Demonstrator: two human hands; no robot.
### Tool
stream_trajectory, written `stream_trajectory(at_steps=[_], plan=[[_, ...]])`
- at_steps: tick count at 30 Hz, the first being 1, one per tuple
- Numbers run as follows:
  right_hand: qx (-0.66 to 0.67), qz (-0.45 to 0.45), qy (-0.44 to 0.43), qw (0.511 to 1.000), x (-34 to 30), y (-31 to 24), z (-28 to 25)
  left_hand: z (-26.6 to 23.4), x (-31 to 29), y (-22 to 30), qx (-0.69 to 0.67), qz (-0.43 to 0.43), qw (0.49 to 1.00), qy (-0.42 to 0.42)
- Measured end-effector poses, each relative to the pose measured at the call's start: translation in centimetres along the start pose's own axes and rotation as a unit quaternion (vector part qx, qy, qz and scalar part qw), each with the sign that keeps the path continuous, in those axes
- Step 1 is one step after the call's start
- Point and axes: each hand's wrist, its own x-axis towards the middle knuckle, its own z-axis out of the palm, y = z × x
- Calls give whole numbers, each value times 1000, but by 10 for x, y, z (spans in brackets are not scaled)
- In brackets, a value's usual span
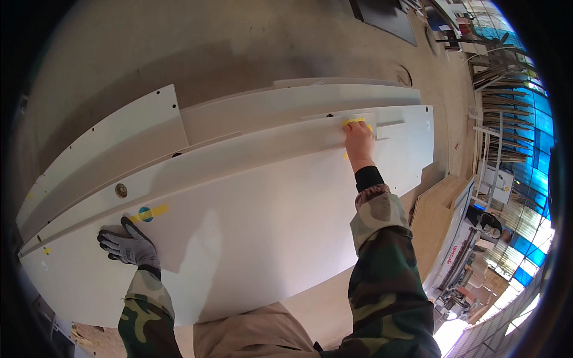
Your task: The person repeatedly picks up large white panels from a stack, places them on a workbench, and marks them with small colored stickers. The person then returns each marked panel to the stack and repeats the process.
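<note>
A long white panel (262, 203) lies across in front of me. My left hand (130, 243), in a grey glove with dark fingertips, rests flat on its left part, the fingers apart. Beside its thumb a strip of yellow tape (159, 210) crosses a round blue-green spot (145, 214). My bare right hand (360, 142) is closed at the panel's far right, pressing on a piece of yellow tape (356, 122). The fingertips and part of that tape are hidden by the hand.
More white panels (250, 107) with dark holes lie behind, a separate one (125, 131) at the left. A wooden-topped bench or box (439, 209) stands on the right. Farther right are stacked boards (504, 122) beside blue sheeting (543, 143).
</note>
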Motion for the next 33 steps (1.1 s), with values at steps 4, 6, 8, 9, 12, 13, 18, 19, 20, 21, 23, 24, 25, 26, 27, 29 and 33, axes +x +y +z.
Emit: stream_trajectory(at_steps=[4, 6, 8, 9, 12, 13, 18, 19, 20, 21, 23, 24, 25, 26, 27, 29, 33], plan=[[-61, -58, -63, 995, 5, -5, -15, -6, 1, -11, 8, -3, 1000, 3], [-50, -108, -3, 993, 10, -8, -19, -7, 4, -15, 4, 7, 1000, 23], [-45, -123, 8, 991, 13, -11, -19, -7, 7, -17, 6, -9, 1000, 21], [-37, -125, 1, 992, 13, -12, -17, -7, 8, -17, 8, 8, 1000, 29], [-37, -105, -28, 993, 12, -17, -10, -8, 9, -15, 31, -23, 999, 22], [-55, -72, -73, 993, 12, -18, -8, -8, 9, -14, 24, -16, 1000, -3], [-143, -189, -52, 970, 12, -16, -2, -6, 5, -12, -4, -18, 1000, -14], [-145, -234, -17, 961, 12, -14, -1, -5, 3, -12, -11, -9, 1000, 1], [-92, -141, -32, 985, 11, -11, -1, -5, 3, -12, 1, -21, 1000, -14], [-32, -60, -6, 998, 11, -8, 0, -5, 2, -12, 5, -20, 1000, -12], [185, 140, 50, 971, 10, -2, 0, -6, 1, -12, 6, -19, 1000, -11], [335, 254, 78, 904, 11, 1, 1, -6, 1, -11, 3, -18, 1000, -12], [451, 378, 134, 797, 11, 4, 0, -8, 2, -10, 6, -15, 1000, -22], [507, 384, 101, 765, 13, 7, -1, -9, 2, -9, -7, -9, 1000, -20], [542, 409, 100, 727, 16, 11, -3, -11, 3, -7, 0, -18, 1000, -18], [627, 437, 94, 638, 22, 19, -11, -12, 5, -3, -16, 0, 1000, 14], [800, 379, 100, 454, 25, 38, -37, -12, 7, 3, -9, -26, 1000, -13]])
